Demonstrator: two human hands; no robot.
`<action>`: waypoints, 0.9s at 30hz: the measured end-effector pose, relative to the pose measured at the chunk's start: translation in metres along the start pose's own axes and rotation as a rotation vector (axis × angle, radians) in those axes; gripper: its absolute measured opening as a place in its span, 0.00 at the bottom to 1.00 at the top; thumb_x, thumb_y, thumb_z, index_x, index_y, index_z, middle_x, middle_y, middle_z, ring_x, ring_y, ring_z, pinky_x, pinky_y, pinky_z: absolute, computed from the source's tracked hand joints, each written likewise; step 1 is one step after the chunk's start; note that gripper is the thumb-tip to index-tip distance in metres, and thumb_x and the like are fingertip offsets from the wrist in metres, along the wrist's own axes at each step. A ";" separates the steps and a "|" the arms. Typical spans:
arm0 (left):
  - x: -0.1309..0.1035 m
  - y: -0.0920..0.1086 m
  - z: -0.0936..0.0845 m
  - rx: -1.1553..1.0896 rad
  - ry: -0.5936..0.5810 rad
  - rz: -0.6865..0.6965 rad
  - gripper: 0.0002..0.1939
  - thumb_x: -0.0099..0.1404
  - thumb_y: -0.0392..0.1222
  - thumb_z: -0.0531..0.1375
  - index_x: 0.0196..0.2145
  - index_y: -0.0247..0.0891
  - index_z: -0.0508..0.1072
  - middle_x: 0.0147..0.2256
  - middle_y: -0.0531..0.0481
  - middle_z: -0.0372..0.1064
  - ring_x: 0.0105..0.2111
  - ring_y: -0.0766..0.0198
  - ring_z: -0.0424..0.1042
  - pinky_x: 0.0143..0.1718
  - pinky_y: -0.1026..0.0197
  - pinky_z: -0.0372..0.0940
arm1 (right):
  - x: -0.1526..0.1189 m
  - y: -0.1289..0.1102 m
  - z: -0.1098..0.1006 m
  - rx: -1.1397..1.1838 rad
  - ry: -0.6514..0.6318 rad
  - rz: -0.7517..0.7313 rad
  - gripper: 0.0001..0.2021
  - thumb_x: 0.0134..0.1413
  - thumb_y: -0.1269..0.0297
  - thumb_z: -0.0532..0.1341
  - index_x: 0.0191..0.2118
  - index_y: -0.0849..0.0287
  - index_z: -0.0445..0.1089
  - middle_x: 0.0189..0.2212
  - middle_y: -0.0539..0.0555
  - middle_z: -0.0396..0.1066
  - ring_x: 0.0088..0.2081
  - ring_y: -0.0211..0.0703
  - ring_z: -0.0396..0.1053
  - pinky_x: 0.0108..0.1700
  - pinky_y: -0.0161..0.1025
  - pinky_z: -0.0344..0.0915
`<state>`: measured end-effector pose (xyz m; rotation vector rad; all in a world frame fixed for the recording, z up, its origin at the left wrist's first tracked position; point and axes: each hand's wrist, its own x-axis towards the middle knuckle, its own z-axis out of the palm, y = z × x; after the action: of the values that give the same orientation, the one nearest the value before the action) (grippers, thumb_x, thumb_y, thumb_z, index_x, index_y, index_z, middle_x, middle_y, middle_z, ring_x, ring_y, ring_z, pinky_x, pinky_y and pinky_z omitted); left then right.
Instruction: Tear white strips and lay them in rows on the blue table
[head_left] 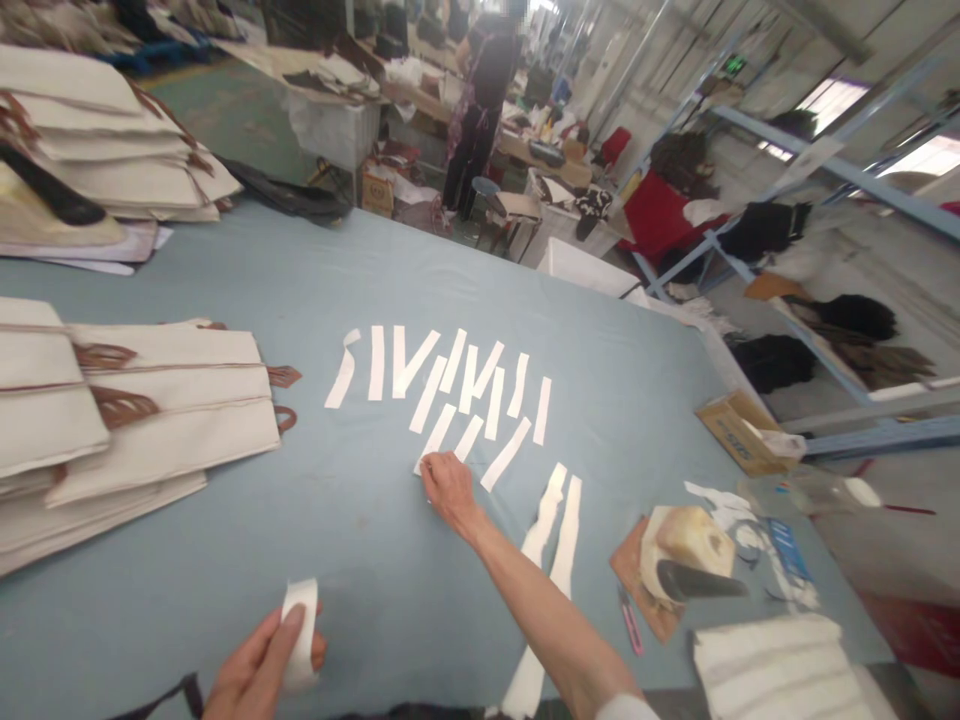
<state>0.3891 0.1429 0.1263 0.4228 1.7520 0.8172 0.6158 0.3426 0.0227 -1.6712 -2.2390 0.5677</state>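
White strips [376,363] look light and limp, best pinched at an end; the left hand [259,662] clasps a curled band [301,592]; the right hand [451,492] bunches at one strip, hold unclear.

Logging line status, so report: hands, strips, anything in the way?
Left hand holds a white strip. Right hand at a laid strip's near end. Other short strips spread nearby. Right forearm partly covers long strips.

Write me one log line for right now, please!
left hand: holding white strip | right hand: at near end of another strip, grip unclear | nearby: loose strips on blue-grey table
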 end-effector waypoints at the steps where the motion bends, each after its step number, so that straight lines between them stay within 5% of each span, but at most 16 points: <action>1: -0.001 0.001 0.000 -0.003 -0.001 0.011 0.36 0.52 0.78 0.64 0.36 0.39 0.78 0.23 0.54 0.73 0.26 0.57 0.67 0.30 0.59 0.59 | -0.003 -0.003 0.004 -0.018 -0.011 -0.024 0.06 0.68 0.67 0.57 0.40 0.56 0.72 0.40 0.57 0.77 0.45 0.50 0.72 0.46 0.41 0.64; 9: -0.011 0.013 -0.011 -0.069 -0.084 0.109 0.33 0.53 0.76 0.65 0.29 0.38 0.78 0.23 0.52 0.74 0.26 0.59 0.68 0.30 0.61 0.63 | -0.020 -0.022 0.001 -0.011 0.020 -0.118 0.09 0.55 0.65 0.69 0.42 0.56 0.76 0.47 0.59 0.78 0.53 0.55 0.71 0.60 0.54 0.62; 14: -0.024 0.034 -0.019 -0.293 -0.174 0.019 0.39 0.45 0.72 0.73 0.41 0.34 0.80 0.26 0.48 0.79 0.28 0.58 0.75 0.32 0.61 0.71 | -0.037 -0.051 -0.033 0.155 0.156 -0.070 0.12 0.61 0.63 0.63 0.49 0.58 0.74 0.55 0.63 0.75 0.59 0.56 0.71 0.63 0.56 0.64; 20: -0.057 0.083 -0.046 -0.550 -0.357 0.046 0.33 0.48 0.61 0.77 0.42 0.33 0.80 0.29 0.44 0.82 0.26 0.57 0.79 0.31 0.59 0.75 | -0.080 -0.146 -0.105 0.446 0.152 -0.160 0.11 0.67 0.61 0.60 0.51 0.56 0.73 0.42 0.55 0.80 0.42 0.43 0.79 0.49 0.42 0.75; 27: -0.088 0.116 -0.093 -0.738 -0.697 0.152 0.18 0.68 0.48 0.66 0.52 0.38 0.81 0.45 0.40 0.84 0.40 0.50 0.83 0.42 0.54 0.79 | -0.116 -0.250 -0.165 0.562 0.279 -0.597 0.12 0.63 0.70 0.62 0.52 0.53 0.70 0.45 0.56 0.80 0.49 0.45 0.78 0.52 0.42 0.74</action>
<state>0.3178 0.1378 0.2840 0.2832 0.7106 1.1794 0.5127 0.1921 0.2870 -0.7139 -1.9766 0.6668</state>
